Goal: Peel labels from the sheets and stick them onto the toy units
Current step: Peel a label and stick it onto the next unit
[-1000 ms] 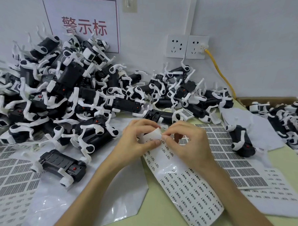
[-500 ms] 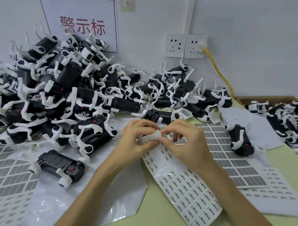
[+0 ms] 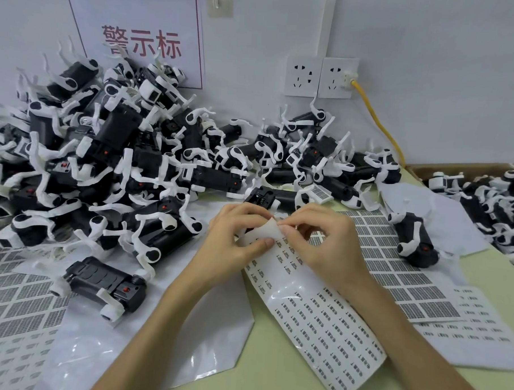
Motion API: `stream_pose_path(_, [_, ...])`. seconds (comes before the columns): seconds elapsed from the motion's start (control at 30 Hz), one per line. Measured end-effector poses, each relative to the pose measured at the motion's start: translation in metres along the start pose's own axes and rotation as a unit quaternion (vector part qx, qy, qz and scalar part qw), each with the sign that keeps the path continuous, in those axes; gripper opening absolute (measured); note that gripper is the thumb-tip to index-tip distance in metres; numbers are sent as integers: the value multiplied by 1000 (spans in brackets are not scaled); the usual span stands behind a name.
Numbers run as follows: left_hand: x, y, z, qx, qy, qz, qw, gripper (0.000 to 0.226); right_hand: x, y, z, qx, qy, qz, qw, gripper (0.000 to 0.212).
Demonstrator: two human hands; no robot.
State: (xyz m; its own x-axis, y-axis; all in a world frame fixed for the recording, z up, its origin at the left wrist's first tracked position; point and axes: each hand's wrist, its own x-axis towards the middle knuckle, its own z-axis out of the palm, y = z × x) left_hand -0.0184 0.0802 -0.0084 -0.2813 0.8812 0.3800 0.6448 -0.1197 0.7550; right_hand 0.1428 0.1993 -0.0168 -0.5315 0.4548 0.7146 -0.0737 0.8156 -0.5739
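The bench [image 3: 271, 381], a pale yellow-green surface, fills the bottom of the frame, with both forearms entering from the lower edge. A long label sheet [image 3: 326, 324], printed with rows of small dark labels, runs from the lower right of centre up to the middle of the frame. Clear plastic film [image 3: 185, 324] lies just beside it at lower left. Grid label sheets with larger printed blocks lie flat at the far left [image 3: 15, 302] and at the right [image 3: 408, 278]. At frame centre the left hand [image 3: 233, 244] pinches the upturned top end of the label sheet between thumb and fingers. The right hand [image 3: 324, 242] has its fingers curled, with thumb and forefinger pinching the edge of that same bent end. Whether a label has lifted cannot be told. A single toy unit [image 3: 104, 285], black with white parts, lies at lower left on the film. Another toy unit [image 3: 415, 243] lies at the right, apart from the hands. Behind the hands, a large pile of toy units [image 3: 119, 159] spreads from the left edge to right of centre, against the wall. A cardboard box [image 3: 427, 170] at the right edge contains more units. On the wall are a sign [image 3: 139, 39] with red characters, two sockets [image 3: 320, 76] and a yellow cable [image 3: 377, 120].
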Motion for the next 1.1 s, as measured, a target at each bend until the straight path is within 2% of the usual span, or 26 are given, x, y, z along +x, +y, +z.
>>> stream_pose_path(0.17, [-1, -2, 1, -7, 22, -7, 1000, 25, 1, -1, -3, 27, 27, 64, 997, 11])
stream_pose_path(0.23, [-1, -3, 1, -9, 22, -7, 1000, 27, 2, -2, -4, 42, 9, 67, 997, 9])
stream_pose_path(0.4, [0, -5, 2, 4, 21, -2, 1000, 25, -1, -5, 2, -46, -49, 4, 998, 27])
stream_pose_path(0.53, [1, -5, 1, 0, 19, -4, 1000, 16, 0, -2, 1, -59, -37, -15, 997, 17])
stream_pose_path(0.8, [2, -6, 2, -6, 33, 2, 999, 8, 0, -2, 0, -39, -18, 20, 999, 5])
stream_pose_path(0.87, [2, -8, 2, -7, 38, 4, 999, 12, 1, -3, -2, -13, 7, 47, 999, 5])
stream_pose_path(0.97, [0, -8, 4, -5, 56, 10, 998, 35, 1, -2, -3, -3, 21, 58, 998, 3])
stream_pose_path(1.03, [-1, -6, 7, 42, 88, 41, 994, 33, 1, -2, -3, -5, 33, 54, 998, 8])
stream_pose_path(1.1, [-3, -6, 9, 137, 122, 81, 980, 22, 2, -3, -2, -9, 55, 46, 997, 11])
